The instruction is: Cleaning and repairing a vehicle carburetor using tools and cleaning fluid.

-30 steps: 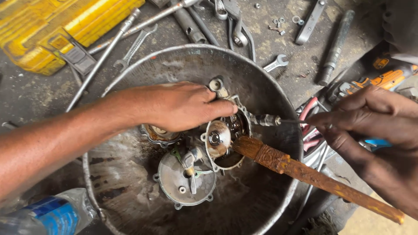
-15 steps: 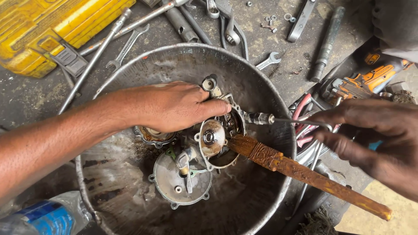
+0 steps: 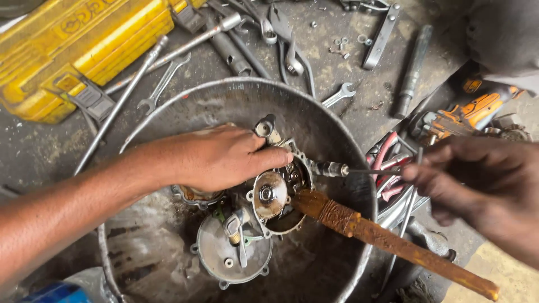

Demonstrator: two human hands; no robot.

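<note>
A basin sits in the middle of the floor. In it lie a housing at centre and a cover nearer, to its left. The left hand rests on the housing. A rusty bar runs from the housing over the basin's near right rim. The right hand is right of the basin. A toolbox lies far left; spanners lie behind the basin, a drill far right.
</note>
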